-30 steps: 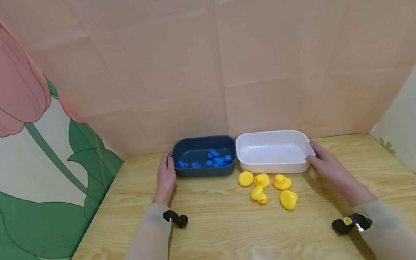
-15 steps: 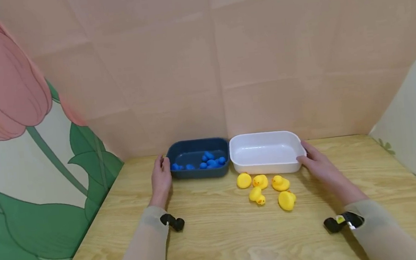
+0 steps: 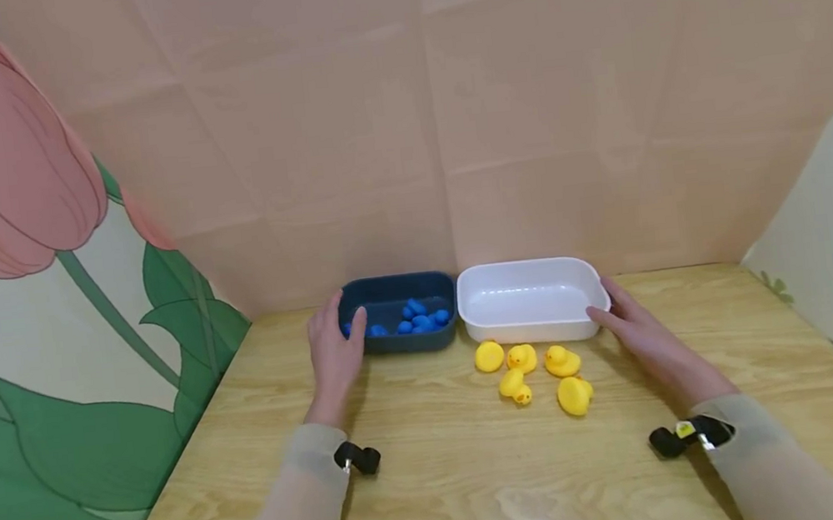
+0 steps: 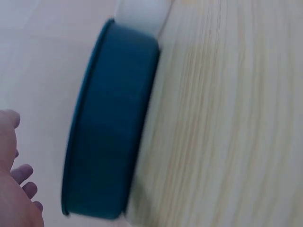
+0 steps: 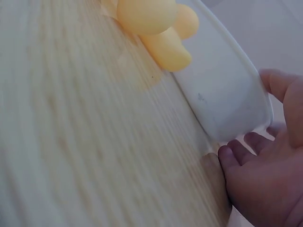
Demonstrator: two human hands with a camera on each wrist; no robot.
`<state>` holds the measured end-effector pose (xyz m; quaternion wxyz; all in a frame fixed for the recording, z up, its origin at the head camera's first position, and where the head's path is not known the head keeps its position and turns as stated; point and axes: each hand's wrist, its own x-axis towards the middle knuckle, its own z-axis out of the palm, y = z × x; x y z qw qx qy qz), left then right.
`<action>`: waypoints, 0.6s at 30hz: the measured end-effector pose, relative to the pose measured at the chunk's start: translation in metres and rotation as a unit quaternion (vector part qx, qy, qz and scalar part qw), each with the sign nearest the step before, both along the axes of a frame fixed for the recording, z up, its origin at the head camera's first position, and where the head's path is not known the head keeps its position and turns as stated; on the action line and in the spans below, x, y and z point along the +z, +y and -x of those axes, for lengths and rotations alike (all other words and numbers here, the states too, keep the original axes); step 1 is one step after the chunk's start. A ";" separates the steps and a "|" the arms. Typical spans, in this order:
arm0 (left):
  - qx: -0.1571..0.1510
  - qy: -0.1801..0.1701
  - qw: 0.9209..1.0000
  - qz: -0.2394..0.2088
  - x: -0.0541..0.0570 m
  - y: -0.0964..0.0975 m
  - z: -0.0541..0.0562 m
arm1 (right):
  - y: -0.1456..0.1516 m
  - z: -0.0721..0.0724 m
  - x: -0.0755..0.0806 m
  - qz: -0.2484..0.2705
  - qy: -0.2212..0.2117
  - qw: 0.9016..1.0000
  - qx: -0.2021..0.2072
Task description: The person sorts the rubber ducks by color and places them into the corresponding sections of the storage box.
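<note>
A dark blue tray (image 3: pixel 402 343) and a white tray (image 3: pixel 529 334) stand side by side against the back wall. Several small blue pieces (image 3: pixel 420 323) lie in the dark tray; their kind is too small to tell. My left hand (image 3: pixel 335 356) is at that tray's left end, thumb and fingers spread, and in the left wrist view it appears apart from the tray wall. At its right end the white tray is held by my right hand (image 3: pixel 642 334), thumb on the rim and fingers round the end. Several yellow rubber ducks (image 3: pixel 562 361) lie before it.
The trays and ducks are on a wood-grain table (image 3: pixel 452 474). A beige covering (image 3: pixel 344 133) rises behind it. Walls with painted flowers (image 3: pixel 15 156) bound the left and right sides.
Both trays slid a little to the left relative to the ducks. My left hand then came off the dark tray's end and its thumb spread out. My right hand moved left with the white tray.
</note>
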<state>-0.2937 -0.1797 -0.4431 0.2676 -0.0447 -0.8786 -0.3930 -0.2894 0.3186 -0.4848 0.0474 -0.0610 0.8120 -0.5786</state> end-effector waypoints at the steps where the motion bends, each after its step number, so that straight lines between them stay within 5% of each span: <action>1: -0.006 0.005 1.000 0.009 0.002 0.005 -0.003 | 0.000 0.000 -0.001 0.002 0.000 1.000 0.002; 9: -0.067 0.043 0.996 0.047 0.013 0.041 -0.025 | 0.001 -0.001 -0.002 -0.021 0.003 1.000 0.007; 18: -0.133 -0.022 0.989 0.059 0.016 0.086 -0.048 | 0.001 -0.001 -0.003 -0.021 0.002 1.000 0.005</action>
